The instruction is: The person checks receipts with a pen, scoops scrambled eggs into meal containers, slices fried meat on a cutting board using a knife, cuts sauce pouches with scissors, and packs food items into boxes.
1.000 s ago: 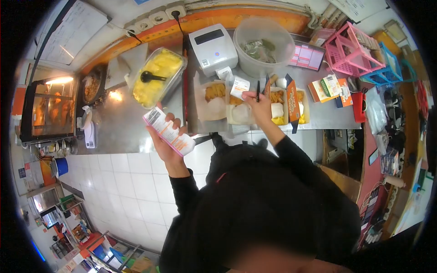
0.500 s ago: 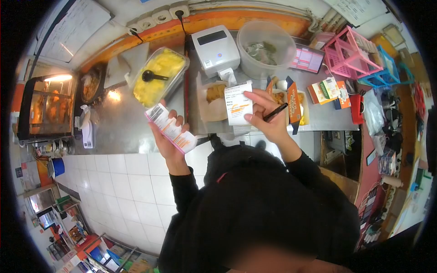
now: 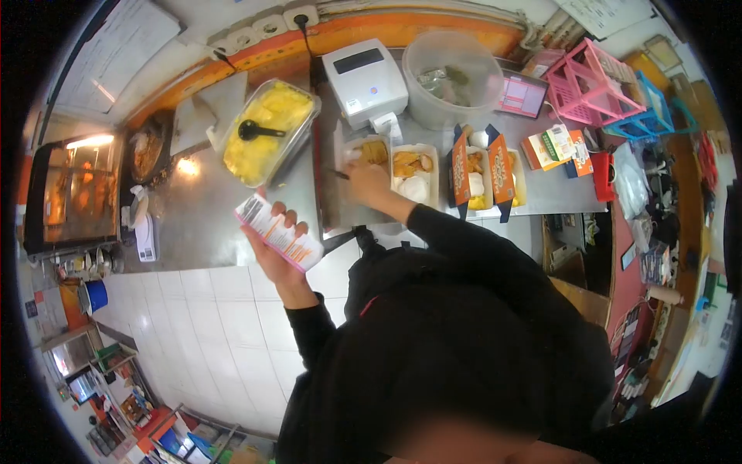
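Observation:
My left hand (image 3: 280, 241) is closed around a printed paper slip (image 3: 270, 224) with orange marks and a pinkish edge, held in front of the counter edge. My right hand (image 3: 366, 184) reaches over the leftmost open food box (image 3: 342, 207), its fingers partly hidden. A dark pen (image 3: 338, 173) sticks out to the left from it. Fried food (image 3: 376, 151) lies in that box, just beyond the hand. Beside it stands an open box (image 3: 433, 175) with rice and fried pieces. Two more open boxes with orange printed lids (image 3: 459, 176) stand to the right.
Along the back stand a white label printer (image 3: 365, 81), a clear round tub (image 3: 452, 77) and a tablet (image 3: 522, 96). On the left sits a container of yellow food (image 3: 269, 131) with a black scoop (image 3: 260, 130). Pink baskets (image 3: 595, 85) occupy the right end.
My right hand has moved left from the second box to the leftmost one. The white slip it held no longer shows there, uncovering the rice box. My left hand has shifted slightly left.

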Demonstrator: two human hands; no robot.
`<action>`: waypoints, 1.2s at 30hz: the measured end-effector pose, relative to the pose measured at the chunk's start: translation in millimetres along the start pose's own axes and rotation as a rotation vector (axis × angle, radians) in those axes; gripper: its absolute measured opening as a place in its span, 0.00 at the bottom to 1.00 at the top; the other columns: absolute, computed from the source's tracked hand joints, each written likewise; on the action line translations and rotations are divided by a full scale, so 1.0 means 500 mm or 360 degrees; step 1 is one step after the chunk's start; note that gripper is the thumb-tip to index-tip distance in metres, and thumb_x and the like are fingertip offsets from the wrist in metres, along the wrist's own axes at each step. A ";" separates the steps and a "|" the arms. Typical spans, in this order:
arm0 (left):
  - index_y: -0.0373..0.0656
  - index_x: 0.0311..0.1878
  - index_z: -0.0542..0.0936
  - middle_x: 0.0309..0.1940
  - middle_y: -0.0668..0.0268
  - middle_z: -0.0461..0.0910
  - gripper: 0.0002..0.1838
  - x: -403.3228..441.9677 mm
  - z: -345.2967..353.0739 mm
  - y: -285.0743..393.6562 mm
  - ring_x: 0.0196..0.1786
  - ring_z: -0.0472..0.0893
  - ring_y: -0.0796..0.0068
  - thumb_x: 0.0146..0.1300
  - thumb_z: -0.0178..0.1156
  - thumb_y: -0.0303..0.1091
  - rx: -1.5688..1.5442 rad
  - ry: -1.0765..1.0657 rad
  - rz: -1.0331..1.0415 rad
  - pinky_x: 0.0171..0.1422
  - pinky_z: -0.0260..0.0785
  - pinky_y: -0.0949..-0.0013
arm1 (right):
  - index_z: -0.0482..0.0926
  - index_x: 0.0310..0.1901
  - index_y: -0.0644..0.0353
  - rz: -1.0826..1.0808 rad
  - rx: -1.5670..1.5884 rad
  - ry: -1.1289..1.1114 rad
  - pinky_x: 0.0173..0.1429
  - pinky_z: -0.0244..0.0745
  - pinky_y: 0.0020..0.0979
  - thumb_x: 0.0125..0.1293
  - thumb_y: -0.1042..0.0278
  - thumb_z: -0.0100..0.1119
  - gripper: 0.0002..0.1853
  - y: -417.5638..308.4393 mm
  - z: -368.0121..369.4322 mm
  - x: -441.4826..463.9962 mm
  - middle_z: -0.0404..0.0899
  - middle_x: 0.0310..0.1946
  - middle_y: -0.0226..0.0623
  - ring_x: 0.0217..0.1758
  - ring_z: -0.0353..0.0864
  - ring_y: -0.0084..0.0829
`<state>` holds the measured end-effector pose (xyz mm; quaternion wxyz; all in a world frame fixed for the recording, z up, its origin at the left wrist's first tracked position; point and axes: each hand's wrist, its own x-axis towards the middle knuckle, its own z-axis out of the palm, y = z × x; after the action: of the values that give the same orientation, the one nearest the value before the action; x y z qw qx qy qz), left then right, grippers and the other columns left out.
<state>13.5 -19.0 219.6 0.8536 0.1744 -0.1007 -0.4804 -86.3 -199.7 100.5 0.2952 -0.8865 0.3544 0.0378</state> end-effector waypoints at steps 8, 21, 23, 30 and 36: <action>0.49 0.74 0.53 0.42 0.67 0.65 0.33 0.012 -0.012 0.017 0.40 0.65 0.74 0.71 0.48 0.52 -0.0004 -0.0043 -0.0097 0.40 0.63 0.69 | 0.76 0.54 0.58 -0.0218 0.0373 0.0353 0.52 0.75 0.43 0.59 0.67 0.56 0.20 -0.006 -0.112 -0.112 0.75 0.47 0.47 0.51 0.77 0.46; 0.48 0.72 0.55 0.40 0.66 0.66 0.35 0.051 0.161 -0.277 0.37 0.65 0.73 0.69 0.46 0.59 0.0150 -0.0184 -0.0442 0.36 0.62 0.70 | 0.75 0.59 0.55 -0.0327 0.0575 -0.0379 0.51 0.76 0.37 0.60 0.73 0.57 0.23 0.451 -0.109 -0.631 0.80 0.47 0.46 0.48 0.80 0.42; 0.47 0.73 0.54 0.41 0.66 0.65 0.34 0.045 0.188 -0.357 0.39 0.65 0.73 0.71 0.46 0.55 0.0081 -0.0248 -0.0516 0.37 0.63 0.70 | 0.74 0.60 0.58 -0.0092 0.1302 -0.0426 0.51 0.76 0.32 0.62 0.72 0.59 0.23 0.458 -0.240 -0.700 0.81 0.49 0.46 0.47 0.81 0.34; 0.44 0.72 0.55 0.41 0.67 0.66 0.36 0.024 0.239 -0.522 0.38 0.65 0.73 0.70 0.46 0.56 -0.0021 -0.0287 -0.0657 0.36 0.63 0.72 | 0.80 0.50 0.63 0.0684 0.1445 0.0785 0.49 0.74 0.28 0.62 0.68 0.62 0.16 0.699 -0.195 -0.728 0.86 0.35 0.37 0.39 0.82 0.22; 0.44 0.66 0.65 0.39 0.65 0.74 0.30 0.065 0.183 -0.582 0.39 0.73 0.74 0.70 0.47 0.55 0.0720 -0.0006 -0.0363 0.29 0.65 0.75 | 0.81 0.50 0.58 0.0756 0.0789 0.0933 0.47 0.76 0.36 0.57 0.59 0.64 0.20 0.815 -0.172 -0.550 0.84 0.35 0.43 0.40 0.84 0.40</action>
<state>-229.1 -204.4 189.0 0.7329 0.3705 -0.1869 -0.5391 -568.7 -314.4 45.2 0.3690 -0.6563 0.6150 -0.2343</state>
